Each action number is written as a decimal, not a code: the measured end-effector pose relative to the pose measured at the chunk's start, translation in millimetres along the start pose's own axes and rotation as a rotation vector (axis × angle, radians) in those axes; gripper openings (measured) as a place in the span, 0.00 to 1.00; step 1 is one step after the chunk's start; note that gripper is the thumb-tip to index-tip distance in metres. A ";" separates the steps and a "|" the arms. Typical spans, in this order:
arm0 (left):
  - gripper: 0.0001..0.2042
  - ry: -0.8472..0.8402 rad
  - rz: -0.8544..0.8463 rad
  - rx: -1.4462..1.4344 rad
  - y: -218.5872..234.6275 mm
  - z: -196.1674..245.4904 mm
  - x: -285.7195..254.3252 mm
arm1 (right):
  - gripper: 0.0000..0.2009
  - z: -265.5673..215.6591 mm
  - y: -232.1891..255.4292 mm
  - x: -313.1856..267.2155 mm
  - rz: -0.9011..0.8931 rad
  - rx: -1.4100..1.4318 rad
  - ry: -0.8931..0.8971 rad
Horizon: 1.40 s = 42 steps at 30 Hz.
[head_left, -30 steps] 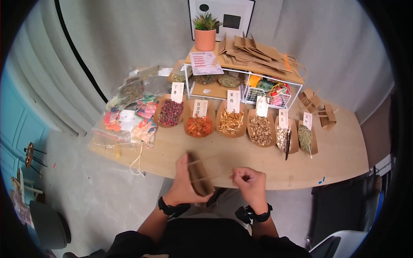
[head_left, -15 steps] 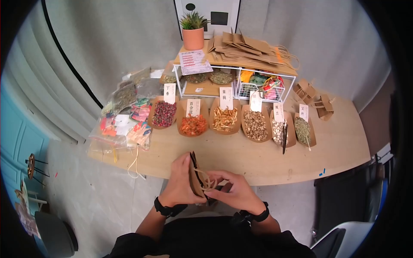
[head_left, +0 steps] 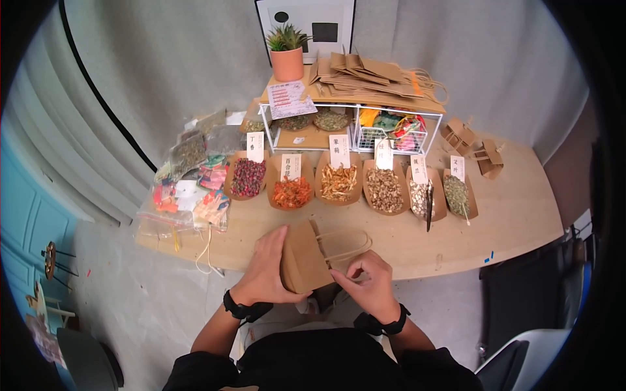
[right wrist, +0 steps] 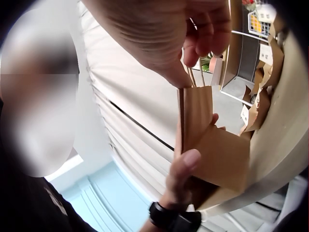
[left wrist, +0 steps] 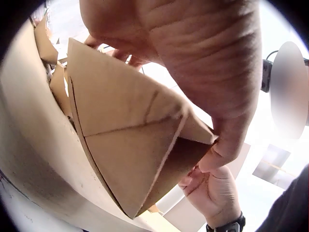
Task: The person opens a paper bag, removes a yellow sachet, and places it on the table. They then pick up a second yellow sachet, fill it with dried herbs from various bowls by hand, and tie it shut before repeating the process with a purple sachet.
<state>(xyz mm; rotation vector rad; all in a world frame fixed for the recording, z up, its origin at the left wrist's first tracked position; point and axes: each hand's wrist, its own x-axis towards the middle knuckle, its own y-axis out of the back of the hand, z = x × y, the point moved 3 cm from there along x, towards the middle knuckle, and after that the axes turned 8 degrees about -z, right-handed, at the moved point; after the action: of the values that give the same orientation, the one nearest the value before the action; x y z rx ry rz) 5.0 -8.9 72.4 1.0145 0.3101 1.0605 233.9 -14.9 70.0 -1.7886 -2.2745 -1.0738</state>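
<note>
My left hand (head_left: 261, 267) grips a small brown kraft paper bag (head_left: 303, 260) by its lower part, thumb on the near side and fingers on the far side. The bag is tipped sideways above the table's front edge, its mouth facing right. Two twisted paper handles (head_left: 345, 244) stick out from the mouth. In the left wrist view the folded bottom (left wrist: 120, 116) of the bag faces the camera. My right hand (head_left: 368, 280) is at the mouth, its thumb touching the rim and its other fingers loosely bent, apart from the thumb, beside the handles.
Labelled paper trays of dried flowers and herbs (head_left: 385, 189) stand in a row across the table (head_left: 417, 251). Plastic packets (head_left: 195, 176) lie at the left. Behind, a shelf (head_left: 385, 101) carries flat paper bags (head_left: 372, 75) and a potted plant (head_left: 287, 62). Small bags (head_left: 489, 159) stand right.
The paper bag has turned so its broad side faces up, with the handles now extended to the right. My right hand closed in on the handles, then drew back to the bag's rim.
</note>
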 end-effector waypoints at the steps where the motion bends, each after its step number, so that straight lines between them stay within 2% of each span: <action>1: 0.62 -0.021 0.002 0.013 0.6 0.8 1.0 | 0.10 -5.5 0.5 0.3 0.033 -0.109 0.071; 3: 0.61 -0.065 0.004 0.037 0.7 1.8 3.0 | 0.10 -20.1 0.5 2.0 0.102 -0.327 0.208; 6: 0.58 -0.090 0.025 0.102 -0.9 2.3 5.0 | 0.13 -26.9 2.5 7.2 0.058 -0.468 0.323; 12: 0.54 -0.112 -0.026 0.318 6.1 10.7 10.1 | 0.16 -29.2 2.1 25.2 -0.350 -0.579 0.489; 15: 0.54 -0.165 -0.033 0.324 18.5 19.2 13.7 | 0.19 -28.7 7.1 33.9 -0.452 -0.513 0.570; 16: 0.54 -0.176 -0.039 0.333 21.3 20.1 14.7 | 0.17 -26.6 4.9 35.5 -0.507 -0.449 0.550; 18: 0.54 -0.199 -0.056 0.347 27.2 21.4 16.3 | 0.12 -23.4 -0.5 37.5 -0.615 -0.317 0.503; 21: 0.53 -0.195 -0.092 0.342 44.1 26.9 20.9 | 0.10 -14.8 -2.1 53.7 -0.974 0.218 -0.373; 24: 0.53 -0.281 -0.125 0.470 54.8 37.9 26.8 | 0.16 1.9 -8.0 55.9 -0.804 0.851 -0.395; 26: 0.52 -0.305 -0.208 0.672 66.1 55.5 34.0 | 0.22 38.8 -27.1 59.0 -0.899 0.804 -0.288; 28: 0.50 -0.370 -0.261 0.865 68.5 66.4 42.6 | 0.27 45.6 -37.1 56.4 -0.832 0.889 -0.238; 30: 0.45 -0.475 -0.282 1.050 65.5 72.5 49.7 | 0.30 37.8 -52.4 54.1 -0.599 1.101 -0.244; 31: 0.42 -0.494 -0.284 1.122 64.4 74.4 53.6 | 0.30 37.1 -60.4 53.6 -0.538 1.146 -0.231; 33: 0.37 -0.532 -0.294 1.264 63.0 78.8 60.5 | 0.29 37.2 -71.9 54.2 -0.490 1.155 -0.204; 36: 0.28 -0.520 -0.430 1.342 68.5 90.5 68.3 | 0.29 39.5 -89.7 53.8 -0.456 1.101 -0.160; 42: 0.28 -0.539 -0.531 1.387 64.0 90.9 68.7 | 0.29 40.4 -104.9 47.9 -0.404 0.980 -0.090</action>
<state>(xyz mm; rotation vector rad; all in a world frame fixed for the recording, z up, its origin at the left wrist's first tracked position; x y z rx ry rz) 61.4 6.6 189.3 2.2099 0.8505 -0.0893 141.3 38.0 10.2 -1.0077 -2.5499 0.1793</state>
